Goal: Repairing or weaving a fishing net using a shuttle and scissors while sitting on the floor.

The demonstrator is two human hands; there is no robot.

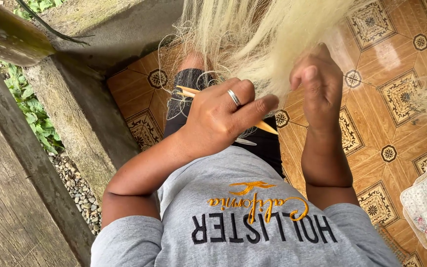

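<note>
Pale blond fibre bundle [263, 34], grey shirt [233, 207], orange-brown floor tiles [391, 54] with dark ornate medallions.

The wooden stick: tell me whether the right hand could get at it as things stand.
Probably yes. The wooden stick pokes out bare from under the left hand, and the right hand, pinching the pale fibres, hangs close beside that end with nothing between. It would have to drop the fibres first.

Pale blond fibre bundle [253, 34]: long, fine, loose strands, hanging from 12 o'clock down to centre, stray wisps curling at 9 o'clock of the mass. Thin wooden stick [268, 128]: light tan, slender, lying slanted from 10 o'clock to 4 o'clock beneath the strands, its middle hidden.
</note>
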